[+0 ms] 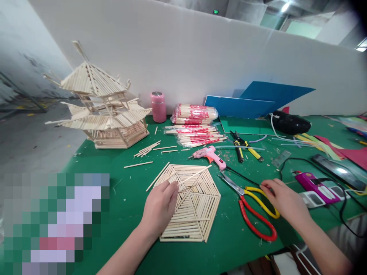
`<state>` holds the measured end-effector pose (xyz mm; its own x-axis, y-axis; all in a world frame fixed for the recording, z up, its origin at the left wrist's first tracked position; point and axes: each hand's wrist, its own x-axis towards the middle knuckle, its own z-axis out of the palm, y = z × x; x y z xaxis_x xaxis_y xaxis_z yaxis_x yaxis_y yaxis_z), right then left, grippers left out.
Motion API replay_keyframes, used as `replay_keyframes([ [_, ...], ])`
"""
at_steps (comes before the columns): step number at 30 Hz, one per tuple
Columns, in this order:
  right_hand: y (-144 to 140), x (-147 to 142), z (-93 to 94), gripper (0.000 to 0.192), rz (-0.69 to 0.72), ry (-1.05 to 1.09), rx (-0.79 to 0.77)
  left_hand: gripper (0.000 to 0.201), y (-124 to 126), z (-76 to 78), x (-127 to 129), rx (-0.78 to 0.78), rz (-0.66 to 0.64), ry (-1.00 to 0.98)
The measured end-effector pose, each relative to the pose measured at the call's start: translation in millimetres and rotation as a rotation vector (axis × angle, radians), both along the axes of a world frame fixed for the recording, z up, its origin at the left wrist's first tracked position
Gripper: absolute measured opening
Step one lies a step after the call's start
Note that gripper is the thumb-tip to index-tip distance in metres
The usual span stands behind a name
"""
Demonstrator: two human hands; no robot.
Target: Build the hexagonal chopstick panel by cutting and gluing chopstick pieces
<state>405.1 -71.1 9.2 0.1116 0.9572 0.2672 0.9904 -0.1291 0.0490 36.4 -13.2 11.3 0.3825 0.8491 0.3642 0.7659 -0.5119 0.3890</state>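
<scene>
The left hand point(160, 206) is pressing flat on the nearly filled hexagonal stick panel point(197, 214) while the right hand point(282, 198), fingers curled, is touching the scissors point(252, 208), with loose sticks point(147, 149) lying unglued beyond.

Workshop corner, green-covered desk point(120, 191)
White partition wall point(186, 49) beyond the fingers; grey concrete floor point(25, 141) left; ceiling light point(285, 7) above.

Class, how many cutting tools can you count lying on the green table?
2. Scissors with red and yellow handles lie under the right hand; pliers with black and yellow handles lie behind the pink glue gun. Clutter may hide others.
</scene>
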Motion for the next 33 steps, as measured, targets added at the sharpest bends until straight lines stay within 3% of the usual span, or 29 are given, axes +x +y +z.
replay_keyframes([
  [4, -14.0, -26.9, 9.2, 0.024, -0.022, 0.160, 0.119, 0.028, -0.1, 1.1, 2.0, 0.011, -0.022, 0.007],
  [6, -22.1, -47.9, 15.7, 0.020, 0.075, 0.281, 0.154, 0.028, -1.1, 3.9, 4.2, 0.020, -0.045, 0.010],
  [10, -30.4, -88.1, 18.9, 0.013, 0.251, 0.502, 0.096, 0.026, -11.9, 15.2, 4.9, 0.084, -0.058, 0.059],
  [15, -29.3, -118.3, 8.8, 0.025, 0.382, 0.605, -0.052, 0.022, -44.7, 24.6, -9.8, 0.089, -0.024, 0.093],
  [19, -32.1, -134.2, 3.7, 0.029, 0.393, 0.648, -0.045, 0.020, -75.6, 18.7, -23.8, 0.097, 0.015, 0.071],
  [24, -46.7, -145.4, 1.6, 0.028, 0.383, 0.900, -0.017, 0.017, -106.8, 8.3, -21.6, 0.024, -0.042, 0.123],
  [30, -48.1, -147.2, -4.8, 0.020, 0.325, 0.951, 0.020, 0.016, -115.9, 4.8, -8.0, 0.003, -0.082, 0.088],
  [33, -37.7, -150.9, -4.6, 0.013, 0.427, 0.853, -0.023, 0.015, -117.1, 1.2, -9.9, 0.037, -0.039, 0.028],
])
